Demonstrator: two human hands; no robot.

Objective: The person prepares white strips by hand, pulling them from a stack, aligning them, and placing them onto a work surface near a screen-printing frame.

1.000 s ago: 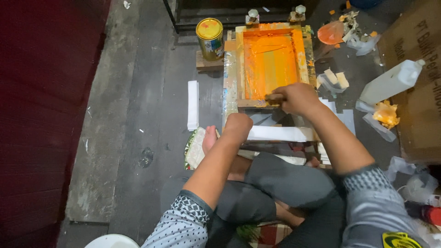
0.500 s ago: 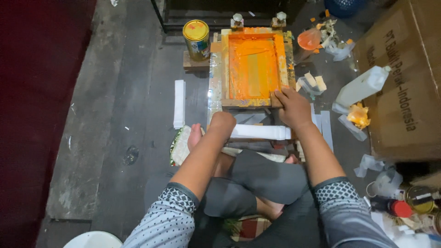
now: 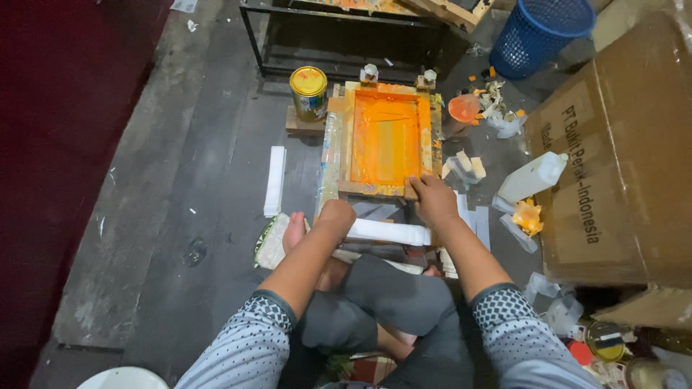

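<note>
I sit cross-legged on the floor (image 3: pixel 180 216) with the screen frame (image 3: pixel 386 137) in front of my knees, its mesh flooded with orange ink. My right hand (image 3: pixel 432 200) rests on the frame's near right corner, fingers curled over the wooden edge, so that grip is holding the frame. My left hand (image 3: pixel 337 214) is a closed fist pressed at the frame's near left corner, above a white strip (image 3: pixel 389 232) that lies across the near edge; I cannot tell whether that grip holds anything. A yellow-lidded can (image 3: pixel 308 92) stands just beside the frame's far left corner. A second white strip (image 3: pixel 274 180) lies on the floor to the left, apart from the frame. To the right are an orange-smeared cup (image 3: pixel 463 108), small blocks (image 3: pixel 465 166), a white bottle (image 3: pixel 532 176) on its side and a big cardboard box (image 3: pixel 613 158). A blue basket (image 3: pixel 537 32) stands at the far right.
</note>
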